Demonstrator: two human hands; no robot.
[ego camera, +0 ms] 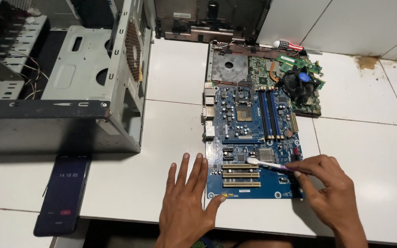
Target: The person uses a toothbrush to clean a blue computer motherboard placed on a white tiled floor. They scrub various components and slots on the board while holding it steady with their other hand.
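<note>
View: one camera only, worn on the head of the person.
Direction: it looks steeply down and a little forward, onto the white tiled floor [368,138].
Nearness: close; the blue rectangular motherboard [249,142] fills the middle, and both hands enter from the bottom edge.
Left edge: the grey metal computer case [93,78] is cut by the frame.
Top edge: a second green circuit board [299,78] lies farther away.
Shared part: none, as there is no second view.
</note>
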